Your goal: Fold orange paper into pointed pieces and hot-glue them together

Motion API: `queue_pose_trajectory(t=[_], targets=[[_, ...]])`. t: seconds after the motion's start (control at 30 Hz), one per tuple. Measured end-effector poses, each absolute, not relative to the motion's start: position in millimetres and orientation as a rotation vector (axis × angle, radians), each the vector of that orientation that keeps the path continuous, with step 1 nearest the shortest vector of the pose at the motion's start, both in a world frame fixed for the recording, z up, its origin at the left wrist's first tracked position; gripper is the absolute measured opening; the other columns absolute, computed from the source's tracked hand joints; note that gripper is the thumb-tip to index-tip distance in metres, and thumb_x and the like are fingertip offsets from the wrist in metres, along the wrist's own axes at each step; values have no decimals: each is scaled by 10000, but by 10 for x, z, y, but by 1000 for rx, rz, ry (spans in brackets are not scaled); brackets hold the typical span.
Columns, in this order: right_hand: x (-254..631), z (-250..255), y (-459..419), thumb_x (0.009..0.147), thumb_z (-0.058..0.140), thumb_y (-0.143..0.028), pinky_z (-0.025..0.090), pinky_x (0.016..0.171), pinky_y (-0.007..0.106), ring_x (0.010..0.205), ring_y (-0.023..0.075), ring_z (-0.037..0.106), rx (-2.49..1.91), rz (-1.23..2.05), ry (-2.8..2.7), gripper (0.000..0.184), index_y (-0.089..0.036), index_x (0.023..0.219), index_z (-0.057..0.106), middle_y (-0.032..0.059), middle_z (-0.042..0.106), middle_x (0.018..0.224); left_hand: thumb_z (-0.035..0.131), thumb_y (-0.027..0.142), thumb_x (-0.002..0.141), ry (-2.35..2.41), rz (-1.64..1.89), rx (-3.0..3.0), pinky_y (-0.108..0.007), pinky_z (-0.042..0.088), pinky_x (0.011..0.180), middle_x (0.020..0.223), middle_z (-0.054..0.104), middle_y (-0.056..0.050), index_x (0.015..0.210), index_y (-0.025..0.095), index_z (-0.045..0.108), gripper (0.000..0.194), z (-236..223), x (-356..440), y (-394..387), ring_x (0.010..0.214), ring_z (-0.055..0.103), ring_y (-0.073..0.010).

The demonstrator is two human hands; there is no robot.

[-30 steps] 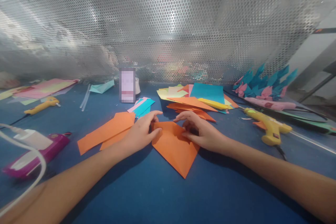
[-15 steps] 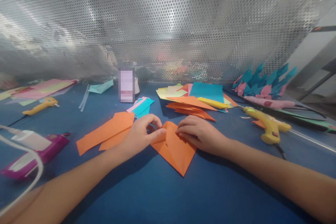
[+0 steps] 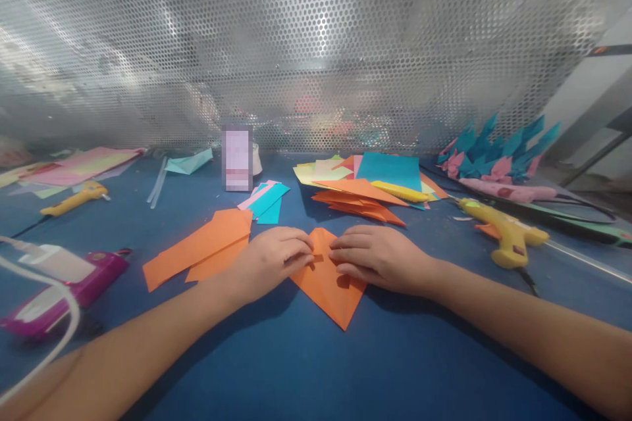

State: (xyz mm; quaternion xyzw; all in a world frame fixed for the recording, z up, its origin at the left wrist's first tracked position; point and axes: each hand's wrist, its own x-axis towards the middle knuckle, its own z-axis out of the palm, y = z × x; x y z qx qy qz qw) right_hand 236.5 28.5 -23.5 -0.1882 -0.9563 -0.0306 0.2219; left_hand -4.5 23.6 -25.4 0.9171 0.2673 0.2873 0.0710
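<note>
A folded sheet of orange paper (image 3: 330, 298) lies in front of me, its point turned towards me. My left hand (image 3: 270, 260) is on its left edge, with the fingers bent together and the fingertips at a small fold near the top. From the other side my right hand (image 3: 382, 256) presses the paper down with its fingers held side by side. Both thumbs are mostly hidden. Close to my left hand are flat orange paper pieces (image 3: 202, 247). Beyond the hands sits a stack of folded orange papers (image 3: 360, 200).
Yellow glue guns lie right (image 3: 508, 230) and left (image 3: 74, 200). A purple power strip (image 3: 101, 273) with a white charger is at the left. A yellow cutter (image 3: 399, 192) rests on coloured paper. Blue and pink folded shapes (image 3: 498, 148) stand before the perforated metal panel (image 3: 316, 46).
My left fingers have flattened and come down over the paper's left edge. The right hand has spread slightly further over the paper, and the fold at the top looks flatter.
</note>
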Motion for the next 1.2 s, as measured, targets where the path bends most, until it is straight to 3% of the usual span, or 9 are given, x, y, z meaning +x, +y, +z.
queue_pose_trajectory(t=[0.53,0.8,1.2], targets=[[2371,-182,253,913,443,-229,514,811,368,914,214,622,-493,5,-2661,259,-155,1016,669,96,706,987,387,194,972,651,629,2951,-287,502,845,984,666,-80,905,141,639,266,-236,9,188,946,610,-169],[2375,-199,259,916,433,-216,513,825,379,921,216,619,-470,-26,-2671,270,-152,1024,672,100,702,995,405,219,972,595,644,2899,-291,510,895,1014,676,-77,925,139,659,271,-239,33,182,948,626,-155],[2366,-251,246,909,452,-194,542,853,385,958,225,656,-475,-90,-2640,290,-129,1096,665,91,707,1056,437,232,959,637,657,2878,-301,530,839,1021,681,-86,949,137,682,263,-200,55,132,959,632,-185]])
